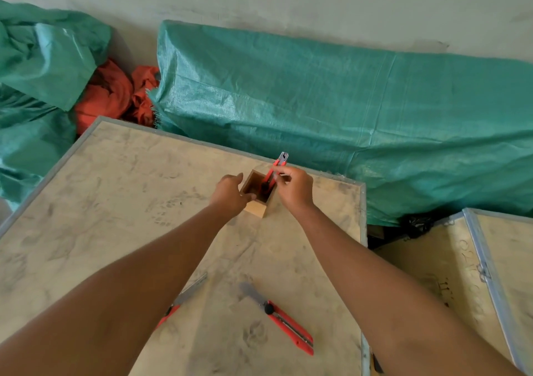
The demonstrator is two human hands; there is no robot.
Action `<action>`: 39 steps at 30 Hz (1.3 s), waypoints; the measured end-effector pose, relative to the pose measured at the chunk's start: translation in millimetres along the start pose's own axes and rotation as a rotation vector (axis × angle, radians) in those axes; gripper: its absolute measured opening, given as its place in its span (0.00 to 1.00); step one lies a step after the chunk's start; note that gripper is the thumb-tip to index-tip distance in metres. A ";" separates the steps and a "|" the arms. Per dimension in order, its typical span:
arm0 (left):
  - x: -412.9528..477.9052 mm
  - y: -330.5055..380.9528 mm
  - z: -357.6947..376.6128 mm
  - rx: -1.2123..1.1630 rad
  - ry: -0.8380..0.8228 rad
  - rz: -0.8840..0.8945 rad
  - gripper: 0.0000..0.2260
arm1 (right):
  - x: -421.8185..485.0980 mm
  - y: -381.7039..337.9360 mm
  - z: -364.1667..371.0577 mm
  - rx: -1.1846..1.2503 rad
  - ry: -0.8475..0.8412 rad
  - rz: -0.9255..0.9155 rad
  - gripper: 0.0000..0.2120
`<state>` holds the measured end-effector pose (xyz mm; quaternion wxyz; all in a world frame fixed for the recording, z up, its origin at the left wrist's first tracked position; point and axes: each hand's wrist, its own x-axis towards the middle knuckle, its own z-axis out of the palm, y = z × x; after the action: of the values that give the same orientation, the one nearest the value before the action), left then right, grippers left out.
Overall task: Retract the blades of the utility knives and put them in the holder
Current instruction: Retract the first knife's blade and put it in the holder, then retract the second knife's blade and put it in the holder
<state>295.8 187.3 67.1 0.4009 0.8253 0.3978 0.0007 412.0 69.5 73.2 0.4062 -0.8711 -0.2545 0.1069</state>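
A small square wooden holder [257, 210] stands on the plywood crate top [121, 202]. My left hand [229, 195] grips the holder's near left rim. My right hand [295, 189] pinches a red utility knife [277, 165] that leans into the holder, its grey end sticking up past my fingers. Two more red utility knives lie near me with their blades out: one [284, 319] lies between my forearms, the other [184, 299] is partly hidden under my left forearm.
A second plywood crate [450, 263] with metal edging sits at the right, a dark gap between it and mine. Green tarpaulin [346, 101] covers bulky things behind the crate and at the left. Orange cloth [115, 93] lies bunched between them.
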 end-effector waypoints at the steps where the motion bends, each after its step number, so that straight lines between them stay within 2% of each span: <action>1: 2.6 -0.2 1.8 -0.001 -0.010 -0.001 0.30 | 0.0 1.9 2.9 -0.022 -0.017 0.006 0.11; 4: 5.8 -0.7 4.2 -0.008 -0.032 0.021 0.24 | -2.1 6.4 7.9 -0.067 -0.062 0.012 0.12; 14: -2.9 -3.1 5.3 -0.051 -0.001 0.022 0.26 | -20.6 -0.1 1.4 -0.068 -0.112 0.026 0.16; 22: -51.4 -25.3 -21.6 -0.128 0.088 0.044 0.22 | -70.9 -22.3 -4.3 -0.019 -0.108 -0.022 0.16; 31: -151.6 -115.2 -60.2 -0.153 0.141 -0.058 0.18 | -168.2 -46.2 45.0 0.095 -0.344 0.060 0.13; 39: -232.6 -217.6 -62.5 0.033 -0.012 -0.186 0.23 | -265.8 -56.6 119.7 0.036 -0.518 0.204 0.13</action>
<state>-25.9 154.6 39.3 0.3881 0.7912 0.4703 -0.0478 119.4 37.4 33.4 0.3302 -0.8286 -0.2587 0.3708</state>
